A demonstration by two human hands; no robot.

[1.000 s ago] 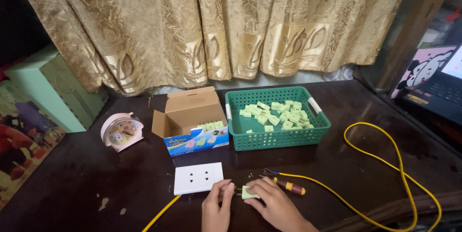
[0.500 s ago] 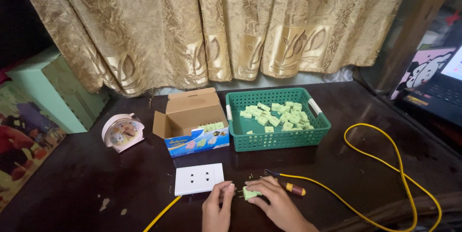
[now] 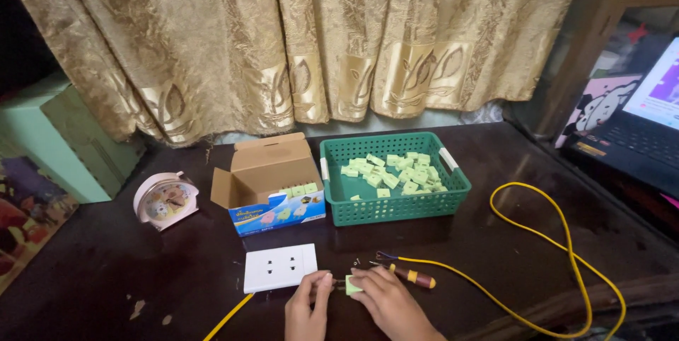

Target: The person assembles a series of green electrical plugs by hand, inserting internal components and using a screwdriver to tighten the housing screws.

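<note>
Pinching a small green socket (image 3: 353, 285) between right hand (image 3: 385, 298) and left hand (image 3: 305, 307), steadying it; white plate (image 3: 280, 267) lying at eleven o'clock; screwdriver (image 3: 409, 275) at two.

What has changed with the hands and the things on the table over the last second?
Very little. Both hands stay together at the near edge, the right hand keeping its grip on the small green block while the left hand works beside it. The white socket plate, screwdriver, yellow cable, green basket, cardboard box and clock have not moved.
</note>
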